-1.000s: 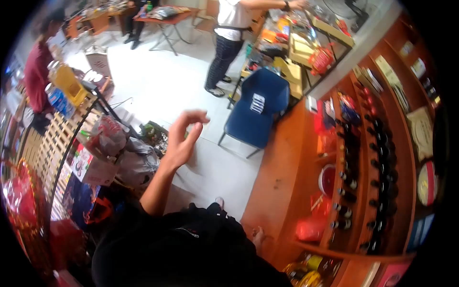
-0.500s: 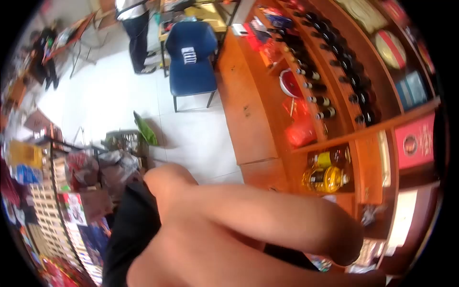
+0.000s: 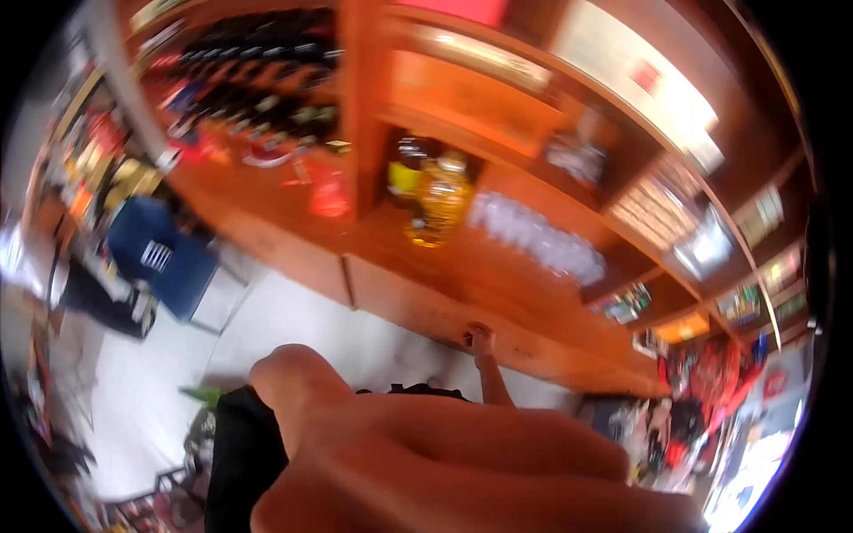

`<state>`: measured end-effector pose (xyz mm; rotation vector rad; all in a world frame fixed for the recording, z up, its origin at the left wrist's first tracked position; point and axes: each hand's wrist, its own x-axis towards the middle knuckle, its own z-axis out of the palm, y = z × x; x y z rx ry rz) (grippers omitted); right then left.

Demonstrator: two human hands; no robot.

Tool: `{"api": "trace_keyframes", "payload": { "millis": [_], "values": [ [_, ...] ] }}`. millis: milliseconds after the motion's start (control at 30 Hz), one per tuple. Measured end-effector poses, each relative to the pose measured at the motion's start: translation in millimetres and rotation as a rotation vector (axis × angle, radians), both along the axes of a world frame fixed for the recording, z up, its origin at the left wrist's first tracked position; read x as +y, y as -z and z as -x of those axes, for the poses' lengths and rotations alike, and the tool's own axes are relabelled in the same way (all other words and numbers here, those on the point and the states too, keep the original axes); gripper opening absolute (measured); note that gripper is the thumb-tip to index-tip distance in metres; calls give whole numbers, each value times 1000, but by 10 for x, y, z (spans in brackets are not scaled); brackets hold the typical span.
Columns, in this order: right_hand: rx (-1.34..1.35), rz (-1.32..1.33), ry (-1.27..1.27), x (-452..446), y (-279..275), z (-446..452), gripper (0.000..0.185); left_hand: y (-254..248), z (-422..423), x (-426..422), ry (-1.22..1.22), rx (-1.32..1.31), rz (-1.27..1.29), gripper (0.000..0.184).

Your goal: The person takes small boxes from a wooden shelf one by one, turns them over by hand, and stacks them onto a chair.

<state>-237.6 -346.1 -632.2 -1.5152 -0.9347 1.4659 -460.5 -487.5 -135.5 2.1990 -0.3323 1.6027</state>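
Nothing is legible: blur swallows the yellow label [image 3: 404, 180] on a bottle [image 3: 416, 147], upper centre, and the white patch [image 3: 156, 256] on the blue chair [image 3: 190, 282], left.

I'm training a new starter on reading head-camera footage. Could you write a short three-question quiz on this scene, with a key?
1. What colour is the chair?

2. True or false: the yellow bottle is on the chair's seat.

3. Which hand is nearer the camera?
A) The left hand
B) The right hand
C) Both look equally near

Key:
1. Blue.
2. False; it stands in the shelving.
3. A; the left hand looms large at the bottom, while the right hand shows small by the front of the counter; blur hides whether it touches.
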Motion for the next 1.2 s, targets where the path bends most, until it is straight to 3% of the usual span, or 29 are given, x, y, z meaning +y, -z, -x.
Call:
{"api": "trace_keyframes", "payload": {
  "millis": [267, 533, 600, 767, 867, 933, 1000, 1067, 1200],
  "values": [
    [49, -59, 440, -17, -115, -2026, 15, -172, -1832, 792, 311, 118, -16, 26],
    [30, -193, 665, 118, -523, -2799, 13, -351, -2565, 1335, 314, 170, -37, 25],
    [82, -428, 668, 272, -627, -2923, 10, -360, -2637, 1529, 256, 177, -28, 25],
    [-266, -750, 623, 594, -2218, -2983, 12, -233, -3022, 2534, -82, 215, 50, 25],
    [-527, -1019, 563, 932, -3077, -3106, 10, -122, -3319, 3307, -322, 240, 74, 16],
    [-670, -1073, 553, 1121, -3755, -3070, 8, -158, -3435, 3663, -390, 217, 40, 17],
    [-794, -1319, 542, 1387, -4412, -3009, 5, -201, -3564, 3911, -473, 196, 20, 19],
    [-893, -1309, 558, 1701, -4891, -3015, 7, -240, -3741, 4073, -625, 358, 148, 25],
    [-1176, -1237, 394, 2552, -5385, -3317, 30, -370, -3976, 4221, -775, 448, 200, 34]
  ]
}}
